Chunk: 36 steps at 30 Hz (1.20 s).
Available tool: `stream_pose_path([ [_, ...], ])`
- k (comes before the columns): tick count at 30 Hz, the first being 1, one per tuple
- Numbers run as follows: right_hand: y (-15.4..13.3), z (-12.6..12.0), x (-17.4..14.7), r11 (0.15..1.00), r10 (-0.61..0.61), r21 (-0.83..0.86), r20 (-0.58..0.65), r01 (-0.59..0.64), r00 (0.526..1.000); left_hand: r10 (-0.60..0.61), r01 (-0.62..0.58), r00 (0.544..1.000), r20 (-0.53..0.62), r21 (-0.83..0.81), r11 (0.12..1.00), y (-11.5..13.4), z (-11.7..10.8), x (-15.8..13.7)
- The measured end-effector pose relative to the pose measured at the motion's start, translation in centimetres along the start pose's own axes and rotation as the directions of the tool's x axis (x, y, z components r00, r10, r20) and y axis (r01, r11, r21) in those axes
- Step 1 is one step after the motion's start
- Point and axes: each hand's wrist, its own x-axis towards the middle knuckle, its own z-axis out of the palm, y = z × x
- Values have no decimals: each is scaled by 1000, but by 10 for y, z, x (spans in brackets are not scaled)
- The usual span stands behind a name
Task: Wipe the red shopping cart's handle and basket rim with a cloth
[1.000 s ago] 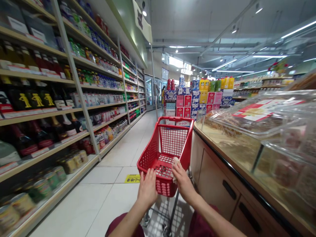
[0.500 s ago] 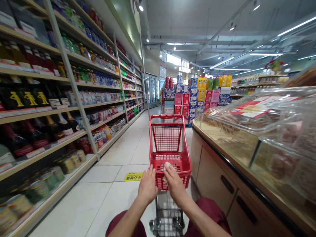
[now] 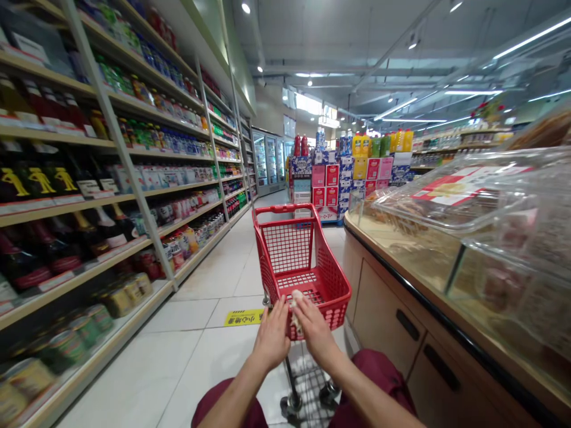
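A red plastic shopping cart [image 3: 328, 285] stands on the floor before me, its basket turned at an angle. My left hand [image 3: 273, 334] is at the basket's near left corner, fingers laid over the rim and thumb on the near side. Against the near rim, my right hand [image 3: 314, 327] presses a crumpled off-white cloth [image 3: 297, 324]; part of the cloth is hidden under the fingers. The cart's metal legs and caster wheels [image 3: 291, 405] show below, between my knees.
Shelves of bottles and cans [image 3: 178, 154] line the left side. A wooden counter [image 3: 375, 297] with clear-lidded food cases [image 3: 446, 220] runs close on the right. Stacked drink cartons [image 3: 325, 184] stand ahead. A yellow floor sticker [image 3: 243, 317] lies left of the cart.
The cart has swivelled, its far end with the handle shifting left and its right side coming into view. Both hands have stayed on the basket, moving slightly right with it.
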Motion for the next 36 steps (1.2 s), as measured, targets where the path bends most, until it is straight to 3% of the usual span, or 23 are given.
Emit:
stream_pose_path([
  [5, 20, -13, -4, 983, 147, -96, -83, -154, 986, 5, -5, 1000, 22, -15, 1000, -1, -5, 1],
  [9, -1, 6, -1, 998, -28, -57, -9, 27, 1000, -21, 22, 999, 42, -33, 999, 0, -9, 4],
  [11, 7, 6, -1, 996, -71, -58, 17, 72, 997, -20, 21, 998, 63, -15, 1000, -1, -13, 4],
  [13, 31, -6, -2, 995, 19, -102, 11, -17, 1000, -8, 7, 997, 77, 14, 1000, -3, -16, 3],
  [15, 58, -23, -4, 967, 190, -163, -42, -194, 981, -2, -1, 997, 71, 38, 999, -3, -17, 3],
  [17, 68, -34, -4, 947, 259, -175, -73, -268, 963, -10, 7, 998, 58, 55, 998, -3, -17, 4],
  [22, 18, -20, 0, 1000, -25, -5, -23, 25, 999, -9, 5, 998, 55, 81, 997, -4, -17, 7],
  [25, -5, -3, -12, 995, -87, 47, -7, 87, 996, -3, -2, 998, 56, 88, 996, -8, -20, 7],
  [30, 6, 3, -57, 996, -83, 27, 127, 81, 988, -19, 12, 997, 68, 104, 994, -13, -25, 5],
  [36, 19, -21, -46, 999, 47, 20, -16, -47, 999, -37, 37, 999, -5, 205, 978, 3, -24, 7],
])
